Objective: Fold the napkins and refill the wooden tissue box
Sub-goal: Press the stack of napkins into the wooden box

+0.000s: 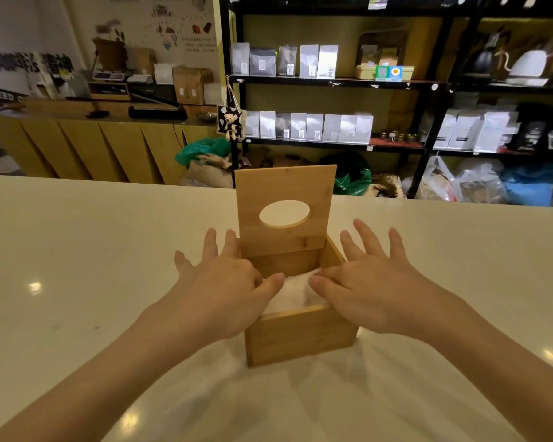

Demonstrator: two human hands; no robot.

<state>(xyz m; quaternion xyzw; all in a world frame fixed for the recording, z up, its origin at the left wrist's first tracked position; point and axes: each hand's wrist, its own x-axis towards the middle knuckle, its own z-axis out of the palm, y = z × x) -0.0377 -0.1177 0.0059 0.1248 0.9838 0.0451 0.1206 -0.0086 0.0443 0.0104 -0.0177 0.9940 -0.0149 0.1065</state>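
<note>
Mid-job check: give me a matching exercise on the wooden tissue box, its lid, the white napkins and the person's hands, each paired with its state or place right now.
Things:
1. hinged wooden lid with oval hole
2. white folded napkins
3. left hand
4. square wooden tissue box

States:
A. standing on the white countertop
B. raised upright
C. lying inside the box
D. fingers spread, thumb on the napkins

Pairs: 1-B, 2-C, 3-D, 4-A. The right hand mirrors the left.

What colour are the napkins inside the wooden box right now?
White. The napkins show best in the head view, lying in the open box between both thumbs.
</note>
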